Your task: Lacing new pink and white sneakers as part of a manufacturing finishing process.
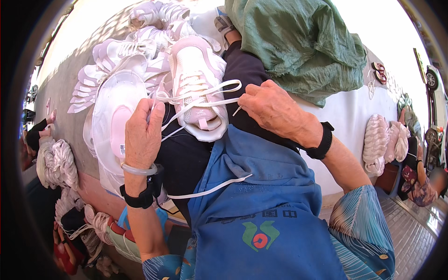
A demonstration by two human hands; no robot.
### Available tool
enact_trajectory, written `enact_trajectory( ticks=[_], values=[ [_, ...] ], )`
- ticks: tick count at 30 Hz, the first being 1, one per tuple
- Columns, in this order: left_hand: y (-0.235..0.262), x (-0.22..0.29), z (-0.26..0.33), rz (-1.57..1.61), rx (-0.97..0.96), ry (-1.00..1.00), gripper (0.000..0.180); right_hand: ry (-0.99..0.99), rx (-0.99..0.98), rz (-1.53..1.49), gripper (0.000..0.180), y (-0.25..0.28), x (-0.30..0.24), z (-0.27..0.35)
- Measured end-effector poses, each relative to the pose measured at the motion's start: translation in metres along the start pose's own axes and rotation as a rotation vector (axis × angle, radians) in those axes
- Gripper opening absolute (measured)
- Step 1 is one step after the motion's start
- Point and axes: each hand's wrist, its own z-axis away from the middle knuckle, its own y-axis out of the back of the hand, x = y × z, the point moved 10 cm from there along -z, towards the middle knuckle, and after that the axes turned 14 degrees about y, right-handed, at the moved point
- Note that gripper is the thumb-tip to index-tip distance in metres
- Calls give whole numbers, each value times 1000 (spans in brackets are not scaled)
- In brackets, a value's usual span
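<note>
A white and pale pink sneaker (185,59) rests on my lap, toe pointing away and heel opening toward me. White shoelace (215,87) runs through its upper eyelets, with loose loops across the tongue. My right hand (275,112) is closed in a pinch on the lace at the shoe's right side, a short tip poking out below the fingers. On the other side, my left hand (143,133) pinches lace between thumb and forefinger, partly hidden by the hand. Another lace end lies over my blue apron (261,210). Beside my left hand is a whitish oval piece with a pink middle (122,126).
Several white and pink sneakers (126,49) are piled at the far left. A green woven sack (298,42) bulges at the far right. Lace bundles (58,161) hang at the left; more pale bundles (375,144) and a seated person (422,189) are at the right.
</note>
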Motion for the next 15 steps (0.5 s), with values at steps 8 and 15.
enact_trajectory(
  ticks=[8, 15],
  values=[
    [-48, 19, 38, 85, -587, -29, 17, 154, 247, -261, 11, 25, -26, -17],
    [-56, 7, 27, -413, -481, -186, 21, 254, 127, -564, 9, 1, -56, -32]
  ],
)
